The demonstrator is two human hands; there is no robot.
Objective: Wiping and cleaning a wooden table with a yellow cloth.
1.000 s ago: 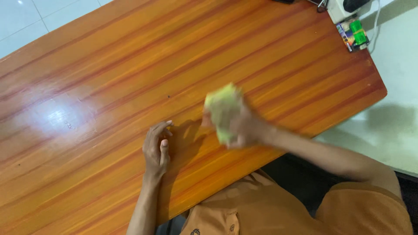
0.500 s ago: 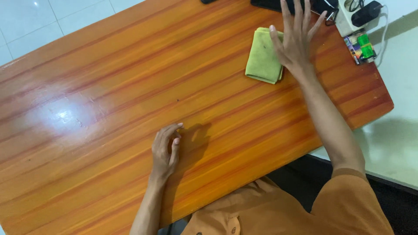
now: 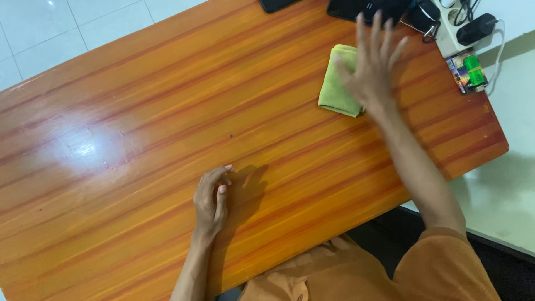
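A: Since the folded green cloth [image 3: 336,83] lies flat near the far right end of the wooden table [image 3: 139,139], what handling properties apply?

B: Judged from its look, it is light, soft and limp, not fragile and not slippery. It is likely to sag and unfold if lifted by one corner. The better hold is a pinch across the folded edge, or a flat palm pressing the whole stack.

A: State of the right hand [image 3: 372,69]?

B: Fingers spread wide, blurred, nothing pinched. It is over the cloth's right edge; whether it touches cannot be told.

A: And the left hand [image 3: 210,200]?

B: It rests on the table near the person's body, well apart from the cloth, fingers loosely curled and close together, holding nothing.

A: Containers and contents?

B: No open container shows. At the far right corner sit a white power strip [image 3: 452,30] carrying a black plug adapter [image 3: 475,27], and a small flat pack [image 3: 468,70] with a green item on it; its contents cannot be told. Dark flat devices [image 3: 356,8] lie along the far edge
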